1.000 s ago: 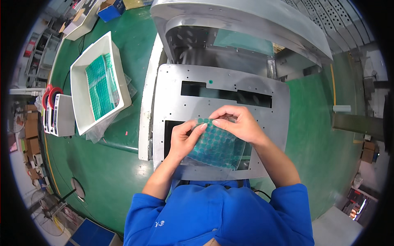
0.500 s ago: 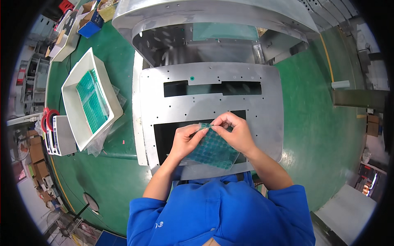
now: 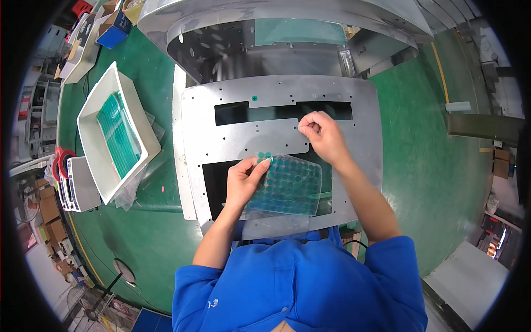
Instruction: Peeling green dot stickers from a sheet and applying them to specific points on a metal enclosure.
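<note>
My left hand (image 3: 243, 180) pinches the upper left corner of a clear sheet of round green stickers (image 3: 293, 185), which hangs over the lower cut-out of a grey metal panel (image 3: 193, 133). My right hand (image 3: 323, 135) is raised over the panel, just below the long upper cut-out. Its thumb and forefinger are pressed together, with a small green sticker (image 3: 296, 128) showing at their tips, close to the panel's surface. Another green dot (image 3: 254, 98) sits around a small hole near the panel's far edge. Several other small holes are bare.
Behind the panel rises a large curved metal housing (image 3: 276, 16). To the left, a white tray (image 3: 150, 141) holds more green sticker sheets, beside red tape rolls (image 3: 65, 160) and a white box (image 3: 83, 185). A blue box (image 3: 115, 30) stands at the far left. The floor is green.
My right hand has left the sheet and moved up and away to the panel, fingers still pinched. The sticker sheet, held by my left hand alone, has swung to the right.
</note>
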`<state>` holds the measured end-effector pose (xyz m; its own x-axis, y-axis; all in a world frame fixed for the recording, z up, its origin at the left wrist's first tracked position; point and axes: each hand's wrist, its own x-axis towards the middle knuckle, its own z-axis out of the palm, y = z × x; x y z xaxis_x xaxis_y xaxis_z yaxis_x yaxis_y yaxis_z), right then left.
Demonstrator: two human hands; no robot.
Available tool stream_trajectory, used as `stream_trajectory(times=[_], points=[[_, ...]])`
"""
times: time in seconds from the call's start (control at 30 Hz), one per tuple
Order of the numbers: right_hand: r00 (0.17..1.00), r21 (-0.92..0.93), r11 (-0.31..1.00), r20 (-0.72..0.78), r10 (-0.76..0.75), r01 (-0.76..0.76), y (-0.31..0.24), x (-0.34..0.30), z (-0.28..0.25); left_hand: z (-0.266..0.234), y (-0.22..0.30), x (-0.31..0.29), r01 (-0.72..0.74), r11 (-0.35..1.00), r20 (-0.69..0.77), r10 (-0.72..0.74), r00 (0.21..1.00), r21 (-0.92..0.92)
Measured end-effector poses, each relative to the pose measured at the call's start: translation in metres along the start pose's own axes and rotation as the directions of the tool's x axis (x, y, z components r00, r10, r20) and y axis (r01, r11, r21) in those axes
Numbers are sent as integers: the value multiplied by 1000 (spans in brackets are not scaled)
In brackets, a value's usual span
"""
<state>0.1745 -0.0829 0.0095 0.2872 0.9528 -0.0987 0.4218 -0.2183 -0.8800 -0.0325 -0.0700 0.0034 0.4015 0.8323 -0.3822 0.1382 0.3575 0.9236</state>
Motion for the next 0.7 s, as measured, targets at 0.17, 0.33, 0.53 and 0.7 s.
stream_trajectory(times=[0.17, 0.33, 0.53, 0.7], points=[[996, -198, 979, 81, -24, 40, 5, 9, -1, -4, -6, -2, 19, 999, -19, -19, 1000, -33], [996, -249, 967, 80, -39, 58, 4, 11, 1, -5, -5, -1, 30, 999, -7, -30, 1000, -26], [997, -310, 948, 61, -52, 68, 3, 11, 3, -5, -7, 0, 27, 999, -9, -27, 1000, -34], [995, -349, 932, 45, -87, 97, 1, 10, 4, -5, -7, 0, 26, 999, -9, -27, 1000, -48]])
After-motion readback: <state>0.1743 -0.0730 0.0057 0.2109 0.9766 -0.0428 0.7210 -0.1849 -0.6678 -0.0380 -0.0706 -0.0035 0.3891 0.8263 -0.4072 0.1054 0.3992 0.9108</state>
